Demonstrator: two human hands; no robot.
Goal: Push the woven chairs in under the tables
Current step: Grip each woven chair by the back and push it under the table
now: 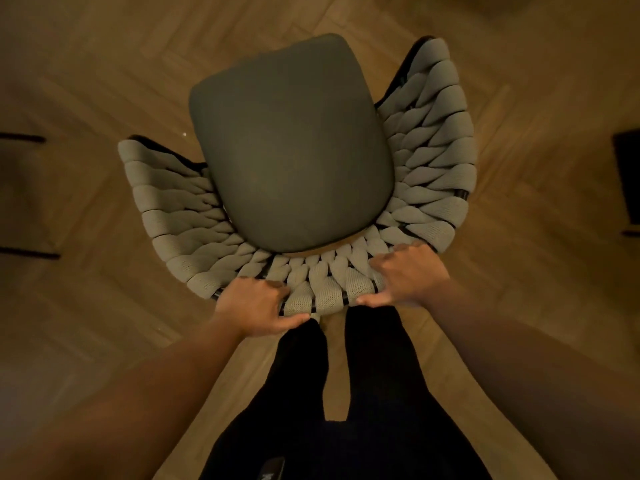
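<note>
Head camera: we are gripping the woven chair (301, 188) by its backrest rim, left hand (254, 304) and right hand (403, 277) both curling their fingers over it. It is standing on the wooden floor (104, 81); no desk is clearly showing, so next we are probably steering toward one.

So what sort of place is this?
Probably a café or dining room, though no table shows: a woven chair with a dark cushion, a herringbone wood floor, and dark bars, perhaps furniture legs, at the left edge.
</note>
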